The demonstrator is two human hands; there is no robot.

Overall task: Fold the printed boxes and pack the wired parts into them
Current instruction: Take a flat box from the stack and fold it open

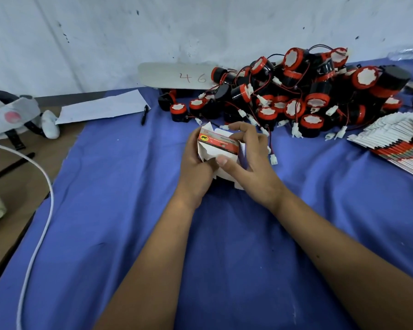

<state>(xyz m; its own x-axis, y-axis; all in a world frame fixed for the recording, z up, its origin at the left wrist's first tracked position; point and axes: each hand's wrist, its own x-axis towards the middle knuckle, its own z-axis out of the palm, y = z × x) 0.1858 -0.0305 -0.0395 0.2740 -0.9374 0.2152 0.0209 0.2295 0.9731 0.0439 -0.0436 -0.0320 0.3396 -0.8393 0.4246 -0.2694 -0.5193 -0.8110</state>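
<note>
Box [218,148] bottom is hidden behind both palms; left hand [196,167] and right hand [246,163] curl around it, thumbs pressing flaps, above the tabletop [129,210].

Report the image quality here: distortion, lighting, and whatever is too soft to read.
Head view: wide-angle bending curves the wall edge and the flat box stack; lighting is even and soft, no glare; print on the box that the left hand and right hand hold is too blurred to read.

One red-and-white printed cardboard box [218,148] is held by two bare hands. One black pen [144,114]. One white paper sheet [103,107].
</note>
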